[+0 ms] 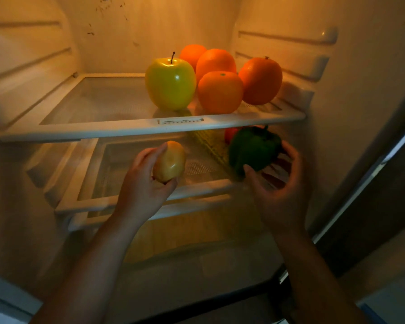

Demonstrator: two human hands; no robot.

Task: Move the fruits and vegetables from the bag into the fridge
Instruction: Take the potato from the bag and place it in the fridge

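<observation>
I look into an open fridge. On its upper glass shelf [98,106] stand a green-yellow apple [170,84] and several oranges [220,92] at the right. My left hand [143,183] grips a pale yellow onion-like vegetable [170,161] in front of the lower shelf [197,169]. My right hand [278,183] holds a green bell pepper [253,149] between thumb and fingers, over the right side of the lower shelf. Behind the pepper a red vegetable [230,133] shows partly. The bag is out of sight.
Shelf rails run along both inner walls [31,73]. Under the lower shelf lies a drawer cover [185,232]. The fridge's door frame [372,174] rises at the right. The left halves of both shelves are bare glass.
</observation>
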